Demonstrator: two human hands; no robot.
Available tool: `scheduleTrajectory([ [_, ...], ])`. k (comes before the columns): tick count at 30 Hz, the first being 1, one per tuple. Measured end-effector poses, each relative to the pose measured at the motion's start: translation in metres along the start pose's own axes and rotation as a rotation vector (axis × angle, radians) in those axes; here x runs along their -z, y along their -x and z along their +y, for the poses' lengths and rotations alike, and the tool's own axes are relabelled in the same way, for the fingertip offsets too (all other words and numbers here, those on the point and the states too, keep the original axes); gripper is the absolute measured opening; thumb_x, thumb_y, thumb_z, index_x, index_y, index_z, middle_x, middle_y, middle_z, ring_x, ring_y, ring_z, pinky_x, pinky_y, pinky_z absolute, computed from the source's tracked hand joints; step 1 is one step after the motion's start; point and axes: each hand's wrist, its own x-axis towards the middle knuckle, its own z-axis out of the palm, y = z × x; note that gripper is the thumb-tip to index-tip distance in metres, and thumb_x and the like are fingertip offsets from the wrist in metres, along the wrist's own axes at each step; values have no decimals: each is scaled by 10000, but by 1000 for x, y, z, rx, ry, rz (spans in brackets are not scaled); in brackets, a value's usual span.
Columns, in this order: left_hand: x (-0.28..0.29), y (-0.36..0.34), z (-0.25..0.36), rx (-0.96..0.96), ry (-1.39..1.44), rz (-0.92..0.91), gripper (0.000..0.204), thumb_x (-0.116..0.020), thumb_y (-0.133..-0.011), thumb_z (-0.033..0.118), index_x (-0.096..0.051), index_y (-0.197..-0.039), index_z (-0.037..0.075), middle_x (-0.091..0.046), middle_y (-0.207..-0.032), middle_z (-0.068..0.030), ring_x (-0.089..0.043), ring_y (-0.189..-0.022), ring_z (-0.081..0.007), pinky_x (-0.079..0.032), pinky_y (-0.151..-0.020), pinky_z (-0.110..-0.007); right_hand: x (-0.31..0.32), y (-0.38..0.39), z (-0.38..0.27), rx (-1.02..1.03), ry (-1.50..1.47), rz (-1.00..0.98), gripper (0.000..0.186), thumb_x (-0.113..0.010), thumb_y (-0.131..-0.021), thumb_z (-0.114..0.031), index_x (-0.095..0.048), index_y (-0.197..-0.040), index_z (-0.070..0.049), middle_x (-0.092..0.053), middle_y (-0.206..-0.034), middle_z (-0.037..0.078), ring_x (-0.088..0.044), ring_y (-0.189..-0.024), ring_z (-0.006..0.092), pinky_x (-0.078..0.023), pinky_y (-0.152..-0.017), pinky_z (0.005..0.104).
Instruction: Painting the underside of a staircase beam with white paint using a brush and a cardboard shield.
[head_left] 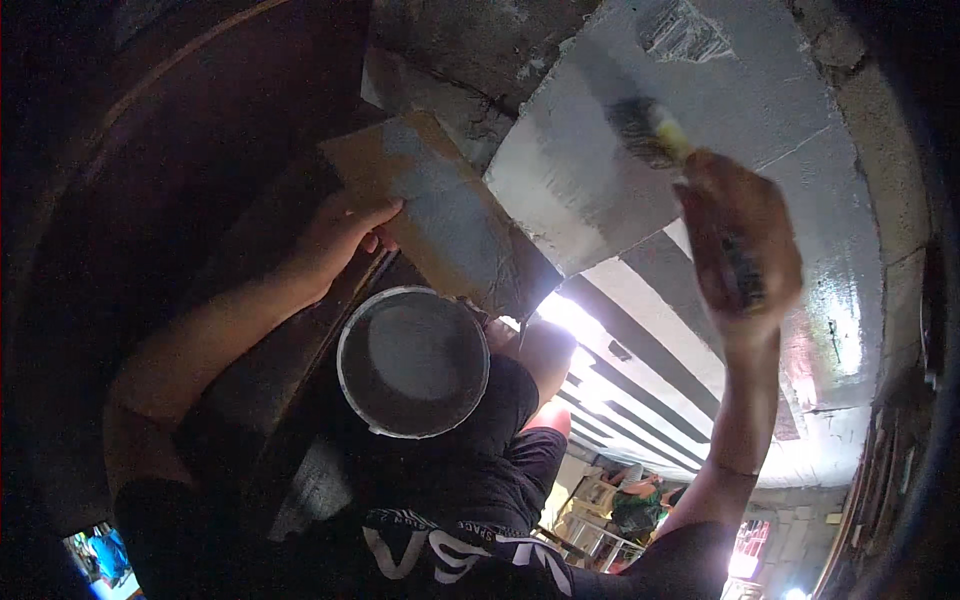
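In my right hand (742, 235), raised and slightly blurred, is a paintbrush (648, 132) with dark bristles and a yellowish part above the handle. Its bristles are at the grey-coated wall (590, 185). My left hand (352, 232) grips the left edge of a flat brown board (462, 225), thumb on its face. Grey smears cover much of that board, which is tilted just short of the wall's lower left edge. Below it, by my legs, stands a round tub (413, 362) with a pale rim and a grey inside; how full it is cannot be made out.
Dark and light stripes (650, 330) cross the wall's lower part. A rough patch (685, 32) marks its top. Bare blockwork (900, 190) borders it on the right. Dark brown panelling (200, 170) fills the left. A person (640, 505) is far behind, near a pale frame.
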Motion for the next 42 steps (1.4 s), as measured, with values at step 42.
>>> scheduleTrajectory([
  [42,-5,2,7,29,-49,23,255,-710,-953,330,-616,-875,106,-547,-677,18,-534,-645,-102,-509,-688,-314,14,-15,-22,-151,145,144,457,-759,-891,8,-526,-1280,70,-710,-1031,182,-730,-888,215,-614,-751,274],
])
